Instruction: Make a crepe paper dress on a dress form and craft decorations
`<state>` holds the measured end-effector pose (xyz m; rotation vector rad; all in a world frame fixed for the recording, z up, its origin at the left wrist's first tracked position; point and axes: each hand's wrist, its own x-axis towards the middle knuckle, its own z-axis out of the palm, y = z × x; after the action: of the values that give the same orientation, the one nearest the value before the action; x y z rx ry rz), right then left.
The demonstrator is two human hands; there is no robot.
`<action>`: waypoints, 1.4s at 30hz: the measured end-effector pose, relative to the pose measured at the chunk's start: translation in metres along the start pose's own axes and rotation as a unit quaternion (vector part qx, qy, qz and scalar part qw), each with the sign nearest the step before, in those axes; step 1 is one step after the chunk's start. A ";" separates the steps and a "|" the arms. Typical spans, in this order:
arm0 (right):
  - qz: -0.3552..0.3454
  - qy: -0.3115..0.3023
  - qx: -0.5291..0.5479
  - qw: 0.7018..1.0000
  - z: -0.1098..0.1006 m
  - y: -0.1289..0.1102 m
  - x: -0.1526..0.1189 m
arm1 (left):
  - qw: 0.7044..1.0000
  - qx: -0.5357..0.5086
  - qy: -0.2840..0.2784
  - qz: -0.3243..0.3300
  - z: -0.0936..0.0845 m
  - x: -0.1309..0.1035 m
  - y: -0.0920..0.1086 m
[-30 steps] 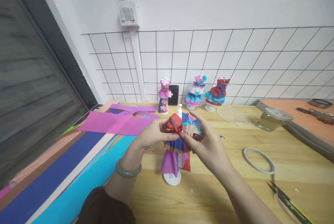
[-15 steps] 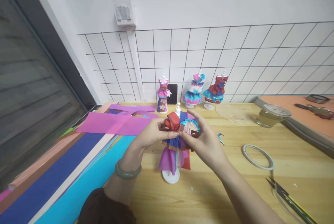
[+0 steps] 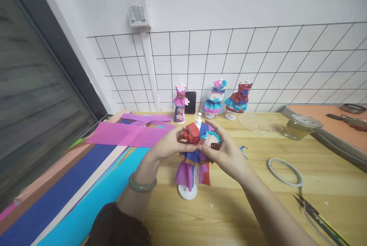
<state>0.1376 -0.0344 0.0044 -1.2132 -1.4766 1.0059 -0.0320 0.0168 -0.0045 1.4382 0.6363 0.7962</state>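
Note:
A small white dress-form mannequin (image 3: 187, 191) stands on its round base in front of me, wearing a layered crepe-paper dress (image 3: 185, 175) of red, blue, purple and pink. On the dress's right side sits a pleated paper fan (image 3: 210, 138) with a blue edge. My left hand (image 3: 172, 141) is closed on the left side of the dress at the waist, its thumb across the front. From the other side, my right hand (image 3: 226, 152) grips the dress near the fan, thumb in front and fingers partly behind. Both thumb tips nearly meet at the waist.
Coloured paper strips (image 3: 123, 135) cover the left. Three dressed mannequins (image 3: 213, 98) and a phone (image 3: 190, 102) stand by the gridded wall. At right lie a tape ring (image 3: 283, 172), scissors (image 3: 318, 215), a clear spool (image 3: 301, 125) and an orange tray (image 3: 323, 110).
The view has shifted very slightly. Both hands keep their grip on the dress at the waist, with hardly any movement.

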 end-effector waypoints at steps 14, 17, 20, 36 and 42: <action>-0.034 0.061 -0.041 0.997 0.003 0.002 0.002 | 0.978 0.184 0.081 0.050 -0.002 0.003 -0.002; -0.046 0.056 -0.035 0.997 0.003 0.002 0.002 | 0.986 0.151 0.062 0.035 0.000 0.002 -0.001; -0.041 0.058 -0.037 0.997 0.003 0.003 0.002 | 0.993 0.114 0.029 0.026 0.002 0.001 0.002; -0.003 0.031 0.017 0.999 0.005 0.004 -0.002 | 0.989 0.130 0.062 0.023 -0.002 0.001 0.001; -0.024 0.055 -0.032 0.998 0.006 0.009 -0.003 | 0.989 0.133 0.061 0.029 -0.004 0.001 -0.001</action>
<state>0.1343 -0.0357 -0.0059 -1.2524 -1.4557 0.8513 -0.0345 0.0205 -0.0059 1.6653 0.8221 0.8733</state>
